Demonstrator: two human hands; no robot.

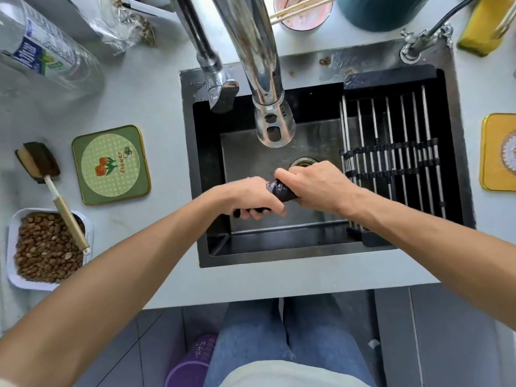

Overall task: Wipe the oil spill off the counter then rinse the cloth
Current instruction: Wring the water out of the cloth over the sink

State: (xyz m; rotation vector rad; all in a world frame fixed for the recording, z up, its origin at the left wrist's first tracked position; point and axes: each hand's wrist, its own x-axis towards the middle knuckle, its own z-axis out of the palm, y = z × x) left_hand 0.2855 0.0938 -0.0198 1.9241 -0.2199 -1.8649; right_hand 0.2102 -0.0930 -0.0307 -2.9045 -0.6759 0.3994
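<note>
A dark wet cloth [279, 190], rolled into a tight twist, is held over the black sink [212, 247] below the chrome faucet [275, 127]. My left hand [248, 195] grips its near end, with a bit of cloth sticking out by my fingers. My right hand [312, 185] grips the far end, just in front of the drain [303, 162]. Most of the cloth is hidden inside both fists. No water stream is visible from the spout. The pale counter [167, 135] runs around the sink.
A black drying rack [396, 160] fills the sink's right side. On the left counter lie a green coaster [111, 164], a sponge brush [50, 180], a tray of brown kibble [47, 247] and a plastic bottle [42, 48]. A yellow coaster [499, 152] lies at right.
</note>
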